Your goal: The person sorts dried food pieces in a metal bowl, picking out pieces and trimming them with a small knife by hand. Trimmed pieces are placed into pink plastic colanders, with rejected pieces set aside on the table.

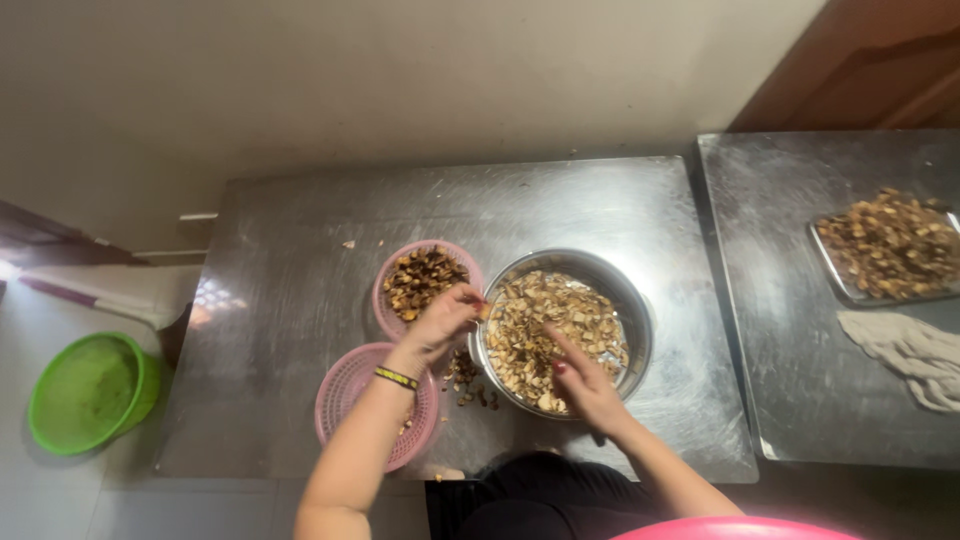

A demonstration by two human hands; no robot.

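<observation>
A round steel bowl full of pale brown dried pieces stands in the middle of a steel table. My right hand reaches into its near side, fingers among the pieces. My left hand, with a dark and yellow wristband, hovers at the bowl's left rim and pinches a small piece. Just left of it a pink basket holds darker pieces. A second pink basket, nearly bare, lies under my left forearm. A few loose pieces lie between the baskets and the bowl.
A second steel table at the right carries a steel tray heaped with brown pieces and a crumpled grey cloth. A green basket sits on the floor at the left. A pink rim shows at the bottom edge.
</observation>
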